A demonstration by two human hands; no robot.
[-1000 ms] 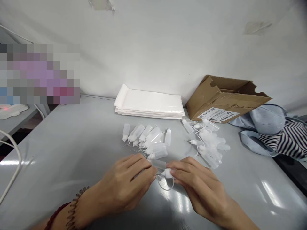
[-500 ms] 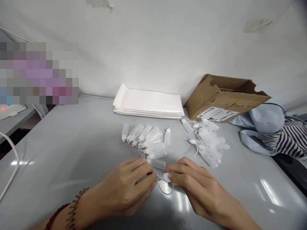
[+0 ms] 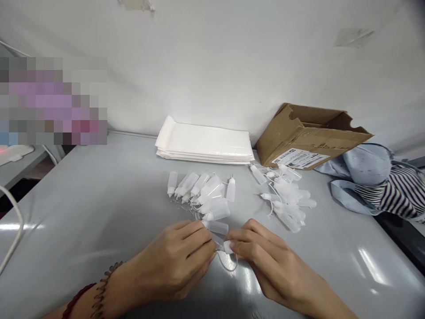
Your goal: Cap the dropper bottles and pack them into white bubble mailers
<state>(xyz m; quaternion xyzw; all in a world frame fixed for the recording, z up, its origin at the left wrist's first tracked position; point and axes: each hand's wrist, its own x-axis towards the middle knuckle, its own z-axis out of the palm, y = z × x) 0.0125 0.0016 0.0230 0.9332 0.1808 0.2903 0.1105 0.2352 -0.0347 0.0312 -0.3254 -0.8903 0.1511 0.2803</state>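
Observation:
Over the near middle of the grey table my two hands nearly meet. My right hand (image 3: 270, 261) is closed around a small needle-tip bottle (image 3: 228, 247); its white top points left, and the bottle's body is hidden by my fingers. A thin white strap (image 3: 229, 269) loops below it. Opposite, my left hand (image 3: 181, 257) pinches at the needle end, and what its fingertips hold cannot be made out. Just beyond the hands lies a loose pile of translucent squeeze bottles (image 3: 212, 205). To the right is a second pile of bottles with white straps (image 3: 289, 192).
White padded envelopes (image 3: 207, 137) are stacked against the wall. An open cardboard box (image 3: 299, 137) tilts at the back right, beside a light blue and striped cloth bag (image 3: 372, 164). A white cable (image 3: 15, 230) hangs at the left table edge. A blurred patch covers the far left.
Both hands stay together at the needle end, with only slight finger movement. The whole view has shifted very slightly.

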